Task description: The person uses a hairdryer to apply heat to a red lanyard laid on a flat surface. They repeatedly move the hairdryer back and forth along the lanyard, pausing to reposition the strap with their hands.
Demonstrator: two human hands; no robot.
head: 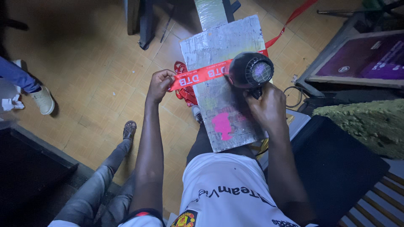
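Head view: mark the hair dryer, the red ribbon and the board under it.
hair dryer [246, 69]: head view, on its black body.
red ribbon [202, 75]: head view, on the stretch across the board.
board [223, 42]: head view, on its bare grey top part.

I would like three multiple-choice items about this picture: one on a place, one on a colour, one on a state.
1. Where does the ribbon lie?
A. across the board
B. on the floor
C. on the frame at right

2. What colour is the paint patch on the board?
A. green
B. pink
C. blue

3. What does the right hand hold?
A. nothing
B. scissors
C. a black hair dryer

Answers: 1 A, the left hand stretches it over the board; 2 B, the patch is bright pink; 3 C, its fingers wrap the dryer's handle.
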